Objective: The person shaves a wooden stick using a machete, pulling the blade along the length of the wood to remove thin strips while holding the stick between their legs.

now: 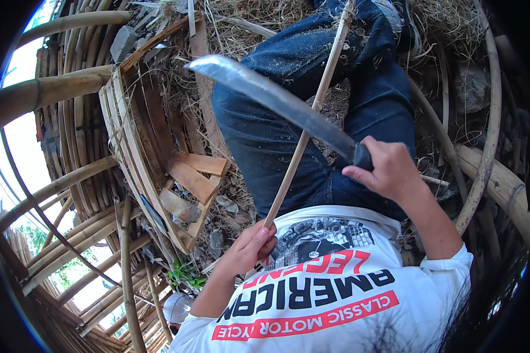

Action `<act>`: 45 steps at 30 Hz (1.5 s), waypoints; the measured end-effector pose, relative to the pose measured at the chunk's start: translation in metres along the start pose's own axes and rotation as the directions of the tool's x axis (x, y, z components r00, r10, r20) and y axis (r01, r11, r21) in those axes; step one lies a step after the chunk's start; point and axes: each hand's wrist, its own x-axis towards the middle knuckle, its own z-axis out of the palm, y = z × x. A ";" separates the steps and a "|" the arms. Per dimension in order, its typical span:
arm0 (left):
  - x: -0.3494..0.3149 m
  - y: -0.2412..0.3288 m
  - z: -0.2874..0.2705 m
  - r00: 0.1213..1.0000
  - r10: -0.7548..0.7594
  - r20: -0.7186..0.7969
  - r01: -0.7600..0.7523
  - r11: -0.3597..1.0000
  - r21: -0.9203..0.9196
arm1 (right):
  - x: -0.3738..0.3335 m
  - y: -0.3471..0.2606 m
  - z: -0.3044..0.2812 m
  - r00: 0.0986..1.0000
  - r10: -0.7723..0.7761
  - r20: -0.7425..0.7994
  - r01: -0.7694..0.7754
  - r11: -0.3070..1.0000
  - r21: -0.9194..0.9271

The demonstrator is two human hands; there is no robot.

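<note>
A person in a white printed shirt point(312, 300) and dark blue jeans point(241, 129) sat on littered ground with a long, slim wooden strip point(293, 166) and a machete point(265, 93). The left hand point(254, 248) gripped the strip's near end, fingers curled around it beside the shirt hem; the strip ran forward from that hand, slanting to the right above the lap. The right hand point(388, 167) was clenched on the machete's dark handle point(363, 156), its blade reaching forward and to the left, crossing the strip beyond both hands. Whether steel touched wood could not be told.

The work appeared to be under way. The strip was already narrow and mostly straight along its visible length, and pale flecks speckled the jeans ahead of the hands, which suggested some cutting had been done. Near the strip's far end, well forward of the left hand, a rough, frayed knot point(346, 13) remained, perhaps a part left to clean. How much more was needed could not be judged.

Ahead of the right hand lay a tangle of straw-like fibres point(453, 26); to the left of the left hand, wood blocks point(194, 179) lay by a slatted frame.
</note>
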 end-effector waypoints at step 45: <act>-0.015 -0.017 -0.008 0.991 -0.005 0.134 0.032 0.980 -0.197 | 0.005 -0.017 0.014 0.979 -0.133 0.156 0.133 0.991 0.006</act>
